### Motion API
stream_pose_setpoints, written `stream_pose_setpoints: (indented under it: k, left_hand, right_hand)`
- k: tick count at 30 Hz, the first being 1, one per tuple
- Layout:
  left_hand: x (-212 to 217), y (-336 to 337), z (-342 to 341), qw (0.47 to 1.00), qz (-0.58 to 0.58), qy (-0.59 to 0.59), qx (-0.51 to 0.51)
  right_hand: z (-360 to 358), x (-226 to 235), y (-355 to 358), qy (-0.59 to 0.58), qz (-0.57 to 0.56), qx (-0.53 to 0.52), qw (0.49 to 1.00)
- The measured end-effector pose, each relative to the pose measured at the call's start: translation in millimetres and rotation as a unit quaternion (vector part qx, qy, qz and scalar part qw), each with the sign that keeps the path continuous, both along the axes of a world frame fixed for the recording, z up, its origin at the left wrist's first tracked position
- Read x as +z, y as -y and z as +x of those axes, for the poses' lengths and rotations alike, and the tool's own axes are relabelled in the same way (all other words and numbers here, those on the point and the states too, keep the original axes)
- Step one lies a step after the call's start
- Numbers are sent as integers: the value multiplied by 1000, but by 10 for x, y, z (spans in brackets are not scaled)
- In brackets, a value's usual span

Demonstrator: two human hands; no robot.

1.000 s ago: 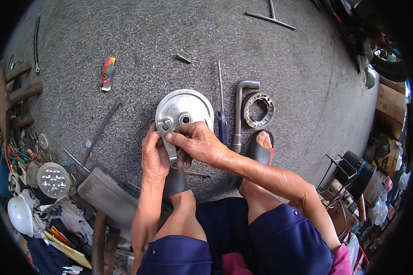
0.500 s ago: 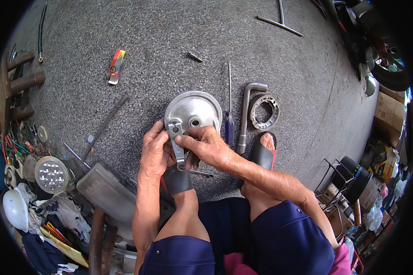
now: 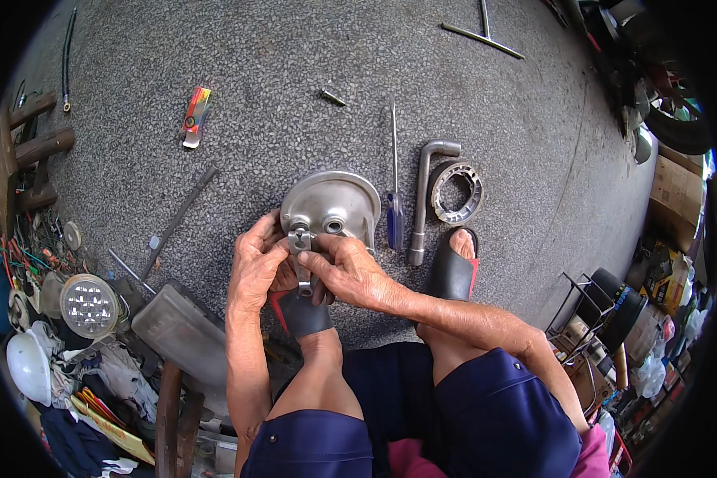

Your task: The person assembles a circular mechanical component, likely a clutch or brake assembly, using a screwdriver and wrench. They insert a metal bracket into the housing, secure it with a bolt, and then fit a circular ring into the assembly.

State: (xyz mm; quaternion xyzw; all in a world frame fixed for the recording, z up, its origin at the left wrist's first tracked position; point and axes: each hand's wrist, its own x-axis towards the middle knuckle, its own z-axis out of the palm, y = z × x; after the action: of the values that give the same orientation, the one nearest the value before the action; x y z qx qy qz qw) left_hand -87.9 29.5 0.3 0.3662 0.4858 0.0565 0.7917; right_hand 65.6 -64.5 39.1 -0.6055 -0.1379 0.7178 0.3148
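Two bare hands work on one part: a round, dished hub plate of dull grey cast metal [image 3: 332,205], resting on the speckled grey concrete floor [image 3: 295,72] just ahead of the person's knees, with a short metal lever arm [image 3: 301,253] standing out at its 6 o'clock edge.

Handling, as judged: the plate looks rigid and fairly heavy for its size, not fragile, its smooth face likely slippery if oily. The rim or the lever arm offers the soundest hold — the domed face does not.

Left hand [image 3: 256,267]: at the plate's 7 o'clock, fingers curled and pressed together on the lever arm. Right hand [image 3: 349,272]: at 5 o'clock, thumb and forefinger pinching the same arm from the other side. Both forearms come up from the lower edge, wrists bent inward.

At the plate's 3 o'clock lie a blue-handled screwdriver [image 3: 394,215], a bent grey L-shaped socket wrench [image 3: 422,199] and a ring-shaped metal brake shoe set [image 3: 456,191] — all apart from the plate.
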Motion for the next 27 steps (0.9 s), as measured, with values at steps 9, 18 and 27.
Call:
stream_pose_setpoints:
  k: [9, 18, 27]
  left_hand:
    - [-125, 190, -118, 995, 58, 0, 79]
    - [291, 364, 18, 978, 194, -61, 38]
    - [227, 431, 13, 967, 240, -72, 35]
  right_hand:
    - [-30, -68, 39, 38, 73, 13, 997]
    - [1, -214, 118, -22, 77, -17, 997]
    - [-29, -229, 112, 63, 106, 4, 992]
